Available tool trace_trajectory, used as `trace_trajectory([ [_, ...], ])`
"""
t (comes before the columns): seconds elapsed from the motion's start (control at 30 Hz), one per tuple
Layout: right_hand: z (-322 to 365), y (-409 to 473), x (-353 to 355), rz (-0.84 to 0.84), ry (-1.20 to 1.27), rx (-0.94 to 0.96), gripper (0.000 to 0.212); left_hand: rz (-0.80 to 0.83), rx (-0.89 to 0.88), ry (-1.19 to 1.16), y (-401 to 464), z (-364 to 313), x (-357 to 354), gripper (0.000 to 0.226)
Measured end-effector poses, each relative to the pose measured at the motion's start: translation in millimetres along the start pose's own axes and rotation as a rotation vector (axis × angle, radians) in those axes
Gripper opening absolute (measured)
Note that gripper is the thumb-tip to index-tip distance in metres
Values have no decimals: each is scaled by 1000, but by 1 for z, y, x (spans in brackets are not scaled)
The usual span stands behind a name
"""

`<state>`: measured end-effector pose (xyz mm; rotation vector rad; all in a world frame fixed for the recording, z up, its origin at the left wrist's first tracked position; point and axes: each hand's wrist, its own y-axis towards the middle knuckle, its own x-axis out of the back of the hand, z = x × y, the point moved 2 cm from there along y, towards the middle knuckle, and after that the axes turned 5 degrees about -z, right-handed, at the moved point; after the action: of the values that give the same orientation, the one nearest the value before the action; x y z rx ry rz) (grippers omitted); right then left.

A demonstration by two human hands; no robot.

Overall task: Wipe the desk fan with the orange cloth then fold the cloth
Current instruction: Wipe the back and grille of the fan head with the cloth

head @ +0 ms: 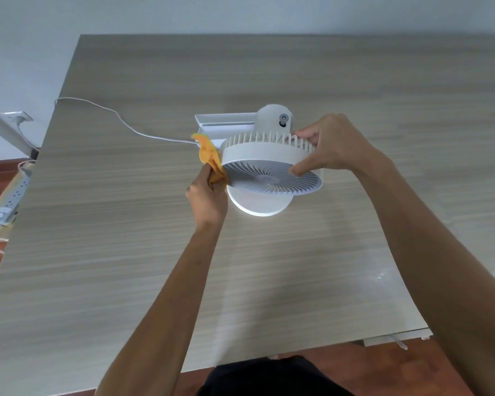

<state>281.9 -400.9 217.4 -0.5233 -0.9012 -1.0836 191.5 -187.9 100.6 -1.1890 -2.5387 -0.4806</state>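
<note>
Fan: round white plastic desk fan, head tilted face-down over its round base, mid-table on the pale wood-grain table.
Left hand: left hand grips the bunched orange cloth against the fan's left rim.
Right hand: right hand clasps the fan's right rim, thumb on the grille.
Writing: none readable.

Both forearms are bare, sleeveless to the frame edge (dark clothing shows below).

A single wide-angle head-worn view looks forward and steeply down from close above the table, taking in both forearms, the near edge, and floor at left.
</note>
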Motion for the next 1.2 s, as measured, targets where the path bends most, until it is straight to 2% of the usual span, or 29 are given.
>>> trace_trajectory([
  [0.17, 2, -2, -3, -13, -46, 9, 61, -61, -347, 80, -16, -53, 5, 66],
  [0.27, 1, -7, -3, -12, -88, -25, 73, -11, -507, 165, -36, -65, 5, 68],
  [0.37, 1, -14, -7, -5, -100, -20, 74, 68, -589, 153, -44, -66, 11, 66],
  [0.43, 2, -16, -8, 26, -110, -5, 77, 127, -534, 92, -38, -64, 20, 65],
  [0.5, 1, -19, -5, 81, -75, -17, 86, 96, -394, 34, -29, -65, 31, 58],
  [0.57, 0, -29, 3, 89, 117, -55, 90, 32, -276, -35, -23, -66, 39, 43],
  [0.63, 3, -45, 10, -41, 287, -60, 86, 20, -188, -113, -22, -71, 44, 31],
  [0.67, 8, -53, 12, -127, 291, -31, 86, 32, -164, -144, -22, -73, 45, 27],
  [0.73, 25, -68, 8, -196, 217, 61, 93, 95, -129, -195, -23, -80, 45, 25],
  [0.8, 44, -75, -2, -186, 150, 138, 97, 213, -57, -285, -25, -89, 43, 27],
  [0.87, 52, -76, -10, -218, 130, 156, 80, 348, 6, -373, -29, -98, 40, 29],
  [0.97, 50, -79, -11, -292, 223, 113, 44, 500, 2, -456, -32, -106, 41, 32],
  [1.03, 41, -83, -7, -362, 280, 94, 27, 541, -32, -524, -32, -108, 42, 30],
  [1.1, 27, -88, -1, -452, 306, 41, 21, 460, -64, -535, -26, -107, 44, 25],
  [1.2, 2, -98, 13, -670, 396, -90, 27, 299, -268, -249, -7, -96, 45, 25],
])
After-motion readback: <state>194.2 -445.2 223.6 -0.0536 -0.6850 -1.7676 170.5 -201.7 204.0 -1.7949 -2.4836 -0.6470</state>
